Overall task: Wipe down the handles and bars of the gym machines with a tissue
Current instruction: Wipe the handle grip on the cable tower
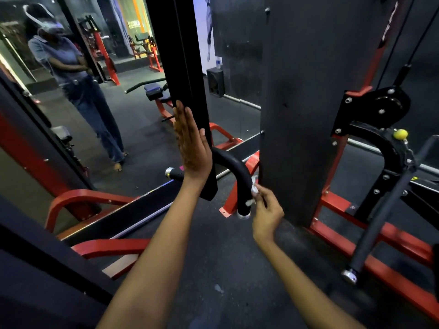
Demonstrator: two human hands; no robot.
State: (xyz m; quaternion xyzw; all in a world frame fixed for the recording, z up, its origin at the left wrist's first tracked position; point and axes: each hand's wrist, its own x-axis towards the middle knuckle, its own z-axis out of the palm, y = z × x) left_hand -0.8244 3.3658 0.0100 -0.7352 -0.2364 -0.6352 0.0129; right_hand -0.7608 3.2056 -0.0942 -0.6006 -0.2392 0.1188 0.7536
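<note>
Tissue is pinched in the curled grip of the right hand and pressed against the lower end of the curved black handle. Left hand is held flat, fingers straight, against the black upright post just left of the handle.

You're looking at a dark rubber floor, scuffed and dusty in patches, spreading under everything. Ahead and left of your hands a big wall mirror reflects the gym: red-framed machines, a padded bench, an orange-striped wall far back. Beyond your hands a dark wall carries a black speaker box low down. To the right, a red steel base frame runs along the floor. The light is dim, cool and bluish.
</note>
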